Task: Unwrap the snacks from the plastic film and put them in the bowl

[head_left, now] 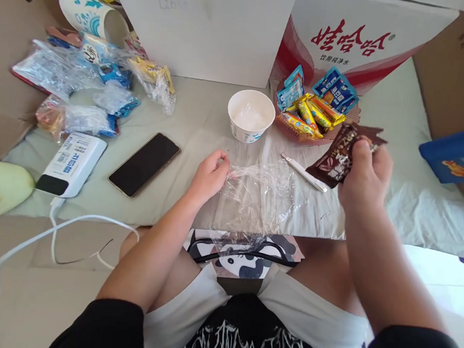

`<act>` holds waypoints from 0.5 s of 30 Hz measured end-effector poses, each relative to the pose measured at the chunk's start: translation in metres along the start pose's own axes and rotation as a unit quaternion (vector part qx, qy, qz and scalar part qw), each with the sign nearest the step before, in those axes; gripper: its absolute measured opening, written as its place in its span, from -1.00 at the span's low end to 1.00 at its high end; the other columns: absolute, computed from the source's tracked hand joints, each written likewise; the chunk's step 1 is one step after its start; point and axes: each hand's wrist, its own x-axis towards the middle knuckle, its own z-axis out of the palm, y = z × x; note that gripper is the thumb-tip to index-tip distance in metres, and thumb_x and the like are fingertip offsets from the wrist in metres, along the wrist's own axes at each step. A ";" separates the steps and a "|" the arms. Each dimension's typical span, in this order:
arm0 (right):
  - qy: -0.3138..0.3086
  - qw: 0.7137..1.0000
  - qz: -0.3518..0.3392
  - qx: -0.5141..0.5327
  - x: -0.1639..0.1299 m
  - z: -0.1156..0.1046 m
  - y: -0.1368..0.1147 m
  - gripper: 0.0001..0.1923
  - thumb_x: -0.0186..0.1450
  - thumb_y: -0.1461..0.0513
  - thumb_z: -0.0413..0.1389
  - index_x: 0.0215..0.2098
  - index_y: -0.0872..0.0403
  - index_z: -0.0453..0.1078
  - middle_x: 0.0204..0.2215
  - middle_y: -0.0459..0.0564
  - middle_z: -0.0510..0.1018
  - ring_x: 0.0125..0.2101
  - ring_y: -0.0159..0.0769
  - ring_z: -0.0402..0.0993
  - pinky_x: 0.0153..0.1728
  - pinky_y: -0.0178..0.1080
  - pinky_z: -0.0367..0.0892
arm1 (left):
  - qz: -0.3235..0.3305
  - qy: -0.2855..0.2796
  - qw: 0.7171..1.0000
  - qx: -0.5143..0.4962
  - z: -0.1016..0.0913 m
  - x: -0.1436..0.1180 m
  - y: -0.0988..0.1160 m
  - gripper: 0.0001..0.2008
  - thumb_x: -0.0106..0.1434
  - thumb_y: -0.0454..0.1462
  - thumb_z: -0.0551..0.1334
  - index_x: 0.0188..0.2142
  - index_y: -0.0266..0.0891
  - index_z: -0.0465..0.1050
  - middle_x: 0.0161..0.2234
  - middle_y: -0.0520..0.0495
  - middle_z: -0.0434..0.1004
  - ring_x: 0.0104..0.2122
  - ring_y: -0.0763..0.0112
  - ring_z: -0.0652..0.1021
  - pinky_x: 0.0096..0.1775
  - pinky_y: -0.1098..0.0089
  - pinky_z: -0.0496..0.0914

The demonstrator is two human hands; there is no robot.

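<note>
So at this point the right hand [365, 173], right of centre in the frame, is closed around a dark brown snack wrapper [341, 151], holding it up just in front of the basket of sweets [316, 130]. The left hand [209, 174] is near the middle, fingers pinching the edge of a clear plastic bag [261, 193] that's spread flat on the cloth. Looks to me like the bagging step: one snack picked, bag gripped but not really opened. I'd say the next move needs the bag mouth pulled open wide enough while the wrapper comes over to it. A white paper bowl [250, 115] sits just above the bag, a white pen [304, 173] beside it, a phone [145, 164] and power bank [71, 164] to the left. Writing-wise, the red and white carton [363, 39] at upper right says 娃哈哈 with 饮用纯净水 underneath. The wrapper's print is too blurred to read.
</note>
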 end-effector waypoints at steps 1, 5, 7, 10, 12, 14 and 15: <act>0.021 0.999 -0.007 -0.042 0.019 -0.001 -0.007 -0.60 0.51 -0.02 0.01 -0.06 0.14 0.46 -0.22 0.15 0.62 -0.20 -0.19 0.58 -0.19 -0.12 0.44 | 0.009 -0.009 1.000 0.005 0.000 -0.002 0.001 -0.90 0.32 -0.17 0.16 -0.31 -0.10 0.25 -0.59 0.12 0.44 -0.64 0.43 0.34 -0.56 0.41 0.16; -0.063 0.965 -0.086 -0.239 0.106 0.008 -0.039 -0.66 0.33 0.12 0.30 -0.05 0.20 0.53 -0.07 0.17 0.68 -0.02 -0.15 0.60 -0.03 -0.06 0.35 | 0.059 -0.056 0.997 0.015 0.001 -0.011 0.004 -0.86 0.35 -0.13 0.16 -0.30 -0.10 0.27 -0.58 0.13 0.44 -0.62 0.43 0.38 -0.53 0.41 0.16; -0.108 0.935 -0.079 -0.327 0.143 0.021 -0.047 -0.53 0.30 0.03 0.25 -0.04 0.26 0.51 0.07 0.24 0.63 0.13 -0.04 0.56 -0.03 -0.02 0.30 | 0.076 -0.076 0.994 0.021 0.000 -0.014 0.006 -0.84 0.36 -0.12 0.16 -0.31 -0.10 0.27 -0.59 0.14 0.41 -0.61 0.43 0.39 -0.52 0.40 0.16; -0.163 0.898 -0.035 -0.408 0.179 0.046 -0.045 -0.38 0.18 -0.09 0.20 -0.14 0.34 0.52 0.14 0.32 0.58 0.22 0.08 0.48 -0.13 -0.01 0.26 | 0.085 -0.098 0.991 0.035 0.000 -0.017 0.009 -0.84 0.38 -0.13 0.13 -0.31 -0.09 0.26 -0.64 0.16 0.33 -0.58 0.38 0.48 -0.50 0.40 0.18; -0.188 0.889 -0.022 -0.417 0.190 0.061 -0.035 -0.38 0.07 -0.10 0.23 -0.31 0.37 0.51 0.12 0.35 0.58 0.22 0.11 0.48 -0.22 -0.06 0.26 | 0.091 -0.114 0.989 0.039 -0.001 -0.017 0.012 -0.85 0.39 -0.15 0.10 -0.32 -0.09 0.24 -0.68 0.18 0.25 -0.47 0.30 0.61 -0.48 0.40 0.19; -0.203 0.888 -0.006 -0.412 0.195 0.070 -0.020 -0.46 0.01 -0.04 0.29 -0.49 0.36 0.46 0.09 0.36 0.60 0.22 0.09 0.47 -0.31 -0.15 0.25 | 0.100 -0.127 0.986 0.039 -0.002 -0.018 0.014 -0.85 0.40 -0.17 0.08 -0.32 -0.08 0.22 -0.70 0.18 0.17 -0.34 0.23 0.69 -0.46 0.41 0.21; -0.206 0.889 0.004 -0.409 0.197 0.073 -0.013 -0.51 0.00 0.00 0.32 -0.56 0.34 0.44 0.08 0.35 0.62 0.24 0.08 0.47 -0.34 -0.19 0.24 | 0.104 -0.132 0.985 0.039 -0.003 -0.018 0.015 -0.85 0.41 -0.17 0.08 -0.32 -0.08 0.21 -0.71 0.18 0.15 -0.30 0.21 0.70 -0.46 0.41 0.21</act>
